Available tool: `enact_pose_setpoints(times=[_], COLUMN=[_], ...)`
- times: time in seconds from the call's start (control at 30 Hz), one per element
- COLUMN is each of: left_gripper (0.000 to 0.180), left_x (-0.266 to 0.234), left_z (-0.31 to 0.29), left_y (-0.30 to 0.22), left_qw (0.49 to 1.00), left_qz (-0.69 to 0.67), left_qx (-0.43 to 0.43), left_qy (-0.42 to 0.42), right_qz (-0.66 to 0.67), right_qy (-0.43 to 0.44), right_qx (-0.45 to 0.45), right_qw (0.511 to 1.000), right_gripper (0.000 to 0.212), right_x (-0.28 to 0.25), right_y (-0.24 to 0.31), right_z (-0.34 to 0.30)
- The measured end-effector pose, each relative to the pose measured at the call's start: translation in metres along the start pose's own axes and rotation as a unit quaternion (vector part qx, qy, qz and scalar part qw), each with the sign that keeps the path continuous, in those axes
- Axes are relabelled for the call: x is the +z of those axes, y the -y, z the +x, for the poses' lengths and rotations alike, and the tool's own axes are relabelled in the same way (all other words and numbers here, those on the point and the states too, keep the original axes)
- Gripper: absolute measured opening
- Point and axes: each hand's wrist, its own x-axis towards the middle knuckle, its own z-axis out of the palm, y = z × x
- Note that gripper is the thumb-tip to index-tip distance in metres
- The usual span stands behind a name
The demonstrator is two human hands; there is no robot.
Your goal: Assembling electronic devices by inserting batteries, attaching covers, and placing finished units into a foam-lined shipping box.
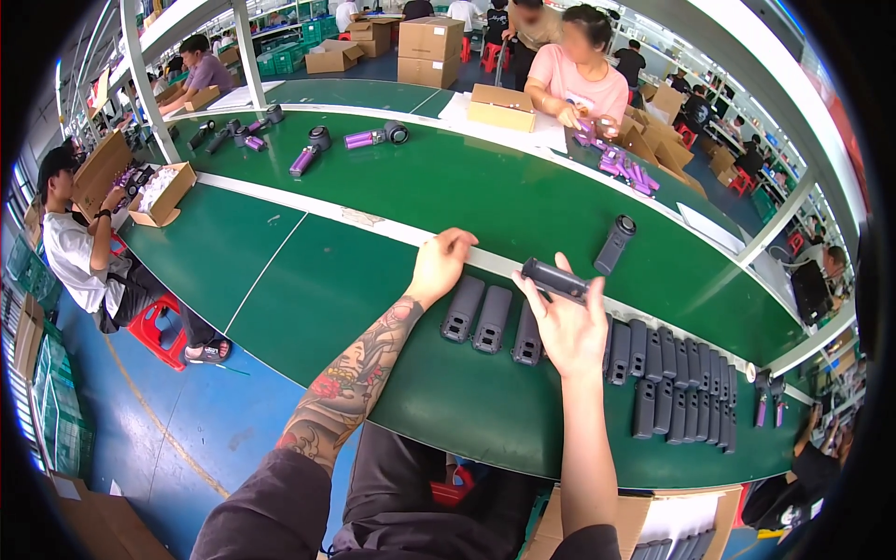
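My right hand (574,329) is palm up over the green bench, holding a dark grey handle casing (554,279) across its fingers. Loosely curled, my left hand (442,265) rests by the white rail between bench and belt; no object shows in it. Below the hands stand separate dark grey casings, one at the left (463,308), one beside it (492,319), and one partly behind my right hand (527,338). To the right, several similar casings (678,411) lie in two close rows. A dark grey handheld fan (616,245) lies on the green belt beyond my right hand.
Purple handheld fans (308,154) lie farther along the belt (448,177). Across it, a person in pink handles purple parts beside an open carton (502,108). Another person sits at the left by a box (163,194). An open carton (686,523) with dark parts stands below the bench edge.
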Motion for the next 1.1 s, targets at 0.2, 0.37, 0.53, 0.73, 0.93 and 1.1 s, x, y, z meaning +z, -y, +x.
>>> enact_pose_setpoints(times=[0.2, 0.37, 0.53, 0.73, 0.93, 1.1], left_gripper=[0.025, 0.04, 0.062, 0.073, 0.073, 0.068], left_x=[-0.011, -0.042, -0.076, -0.097, -0.109, -0.115], left_z=[0.046, 0.114, 0.176, 0.254, 0.289, 0.292], left_y=[0.064, 0.111, 0.171, 0.233, 0.247, 0.224], left_qw=[0.991, 0.965, 0.95, 0.912, 0.892, 0.879], left_qz=[-0.004, 0.129, 0.182, 0.313, 0.396, 0.438], left_qx=[0.055, 0.051, -0.004, 0.005, -0.011, -0.017], left_qy=[-0.126, -0.223, -0.255, -0.264, -0.22, -0.189], right_qz=[-0.205, -0.177, -0.268, -0.306, -0.206, -0.169], right_qy=[-0.065, -0.078, -0.147, -0.199, -0.163, -0.114], right_qx=[0.018, 0.004, -0.021, -0.092, -0.052, -0.043], right_qw=[0.976, 0.981, 0.952, 0.927, 0.964, 0.978], right_gripper=[0.045, 0.043, 0.044, 0.045, 0.049, 0.053], right_x=[0.008, -0.001, 0.004, 0.009, -0.002, -0.003], right_y=[-0.014, -0.017, -0.023, -0.025, -0.013, -0.016], right_z=[-0.004, 0.005, 0.004, 0.015, 0.019, 0.016])
